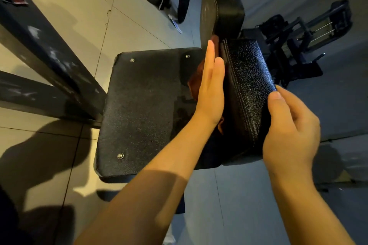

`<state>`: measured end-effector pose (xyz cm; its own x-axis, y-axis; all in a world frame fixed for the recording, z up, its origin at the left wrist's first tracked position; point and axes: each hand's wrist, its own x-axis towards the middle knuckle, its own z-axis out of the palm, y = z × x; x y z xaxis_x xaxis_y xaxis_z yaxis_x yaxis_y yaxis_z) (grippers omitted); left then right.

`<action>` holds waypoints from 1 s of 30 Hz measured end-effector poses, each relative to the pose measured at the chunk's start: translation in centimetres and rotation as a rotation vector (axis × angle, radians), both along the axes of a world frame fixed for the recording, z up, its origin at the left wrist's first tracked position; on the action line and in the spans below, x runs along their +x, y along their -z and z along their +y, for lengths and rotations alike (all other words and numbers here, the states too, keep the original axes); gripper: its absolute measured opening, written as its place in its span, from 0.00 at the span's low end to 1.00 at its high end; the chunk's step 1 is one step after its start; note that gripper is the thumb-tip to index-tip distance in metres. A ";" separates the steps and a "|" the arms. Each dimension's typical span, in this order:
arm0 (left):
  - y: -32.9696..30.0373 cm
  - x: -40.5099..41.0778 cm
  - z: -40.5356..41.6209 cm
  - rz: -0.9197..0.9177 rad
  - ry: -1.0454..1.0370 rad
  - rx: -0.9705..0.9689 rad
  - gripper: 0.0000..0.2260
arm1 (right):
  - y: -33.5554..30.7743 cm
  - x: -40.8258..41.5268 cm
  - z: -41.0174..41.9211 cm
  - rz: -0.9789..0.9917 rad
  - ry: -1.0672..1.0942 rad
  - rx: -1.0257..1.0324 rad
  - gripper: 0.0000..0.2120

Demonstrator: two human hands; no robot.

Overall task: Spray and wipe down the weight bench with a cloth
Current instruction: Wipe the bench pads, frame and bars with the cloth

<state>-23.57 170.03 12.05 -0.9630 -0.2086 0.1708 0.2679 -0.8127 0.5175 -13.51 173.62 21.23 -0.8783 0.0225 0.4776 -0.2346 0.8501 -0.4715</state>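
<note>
The weight bench has a black textured seat pad [247, 89] in the middle of the view, with the black backrest pad [221, 2] beyond it. My left hand [211, 89] lies flat, fingers straight, and presses a reddish-brown cloth [196, 79] against the seat pad's left side. Only the edges of the cloth show past the hand. My right hand [290, 125] grips the seat pad's right near edge, thumb on top. No spray bottle is in view.
A black flat plate with rivets [143, 109] sits left of the pad, low over the tiled floor. Thick dark frame beams [45, 53] cross at the left. Other gym machines [298, 36] stand at the back right on a blue-grey floor.
</note>
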 end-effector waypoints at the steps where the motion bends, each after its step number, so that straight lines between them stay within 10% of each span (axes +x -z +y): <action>1: 0.5 0.2 0.3 -0.029 0.034 0.006 0.37 | 0.0 0.0 -0.1 0.002 0.001 -0.002 0.12; 14: 3.0 11.2 2.5 -0.212 0.272 0.097 0.17 | 0.0 0.3 -0.8 -0.006 0.109 -0.025 0.13; 22: -1.8 6.5 -1.1 0.135 0.014 0.056 0.29 | 0.1 -0.2 -0.3 0.015 0.170 -0.036 0.13; 30: 1.7 -0.7 1.2 -0.076 0.096 -0.034 0.25 | 0.2 -0.4 -0.4 0.038 0.133 -0.093 0.11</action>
<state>-24.22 171.18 10.32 -0.9886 -0.1105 0.1021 0.1489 -0.8143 0.5610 -13.90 173.20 21.00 -0.8460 0.1825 0.5010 -0.1424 0.8281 -0.5421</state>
